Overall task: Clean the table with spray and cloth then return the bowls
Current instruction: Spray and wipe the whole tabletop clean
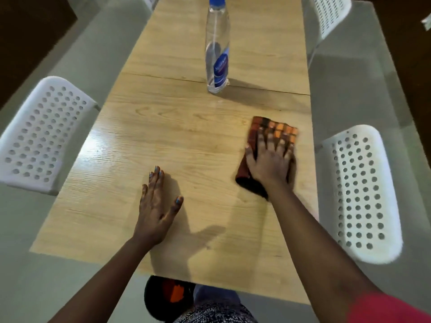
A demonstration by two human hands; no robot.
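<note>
Pressing down on cloth (272, 136) with right hand (270, 162), fingers spread and straight, palm flat on fabric; no pinch, no curl round it. Cloth brown and orange checked, folded, lying on right side of table (191, 141) close to right edge, one dark corner poking out below the wrist. Slightly motion-blurred around that hand and cloth.

Left hand (156, 206) flat on bare tabletop, fingers straight and together, thumb out to the side, holding nothing. Well apart from cloth, nearer the table's middle. Blue polish on nails.

Spray bottle (217, 54) standing upright farther up the table, near centre line, just at the seam running across the wooden surface. Clear body, blue label low down, blue top partly cut off at frame edge. Well apart from both hands. Liquid level not readable.

Tabletop light wood grain, glossy patch on left side near the front. No bowls in frame.

White perforated chairs either side: left chair (44, 134) beside left table edge, right chair (361, 194) beside right edge, two more partly visible at far end. Grey floor around.

Below near table edge: dark rounded item with orange patch (170, 294), partly hidden under the table, identity unclear. Patterned clothing at bottom centre, red sleeve (391, 308) at bottom right.
</note>
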